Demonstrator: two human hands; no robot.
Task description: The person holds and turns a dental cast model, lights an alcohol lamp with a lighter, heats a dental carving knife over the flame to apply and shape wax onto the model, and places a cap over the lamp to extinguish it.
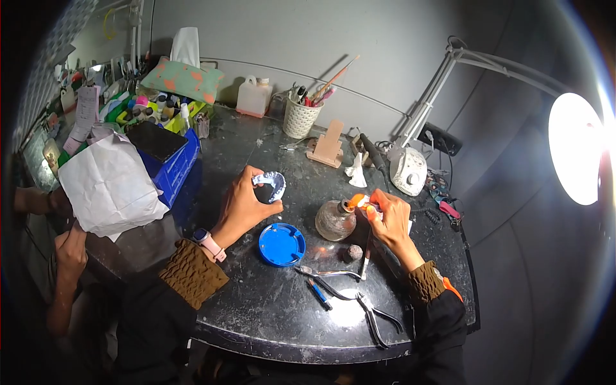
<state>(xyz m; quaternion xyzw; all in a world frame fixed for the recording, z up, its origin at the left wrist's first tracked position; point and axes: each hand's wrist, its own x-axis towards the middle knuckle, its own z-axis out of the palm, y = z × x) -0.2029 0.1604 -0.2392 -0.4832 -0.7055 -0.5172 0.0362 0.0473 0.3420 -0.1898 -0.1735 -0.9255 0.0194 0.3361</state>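
Note:
A pale blue-white horseshoe-shaped dental model [274,184] is held between the thumb and fingers of my left hand [247,200], above the dark worktop. My right hand [391,220] is closed on a small object at the flame of a glass spirit burner [335,221]; the fingers and glare hide most of that object. Below my left hand lies a round blue lid [282,244]. Near the burner's base sits a small greyish lump [353,253]. Metal pliers [371,314], a second metal tool [330,273] and a blue pen-like tool [319,294] lie nearer the front edge.
On the worktop [224,305] stand a white cup of tools [299,119], a clear bottle [254,97], a pink stand [328,146] and a white control unit [408,171]. A bright lamp [575,147] hangs right. Another person's hand [70,251] is beside white paper [110,183] at left.

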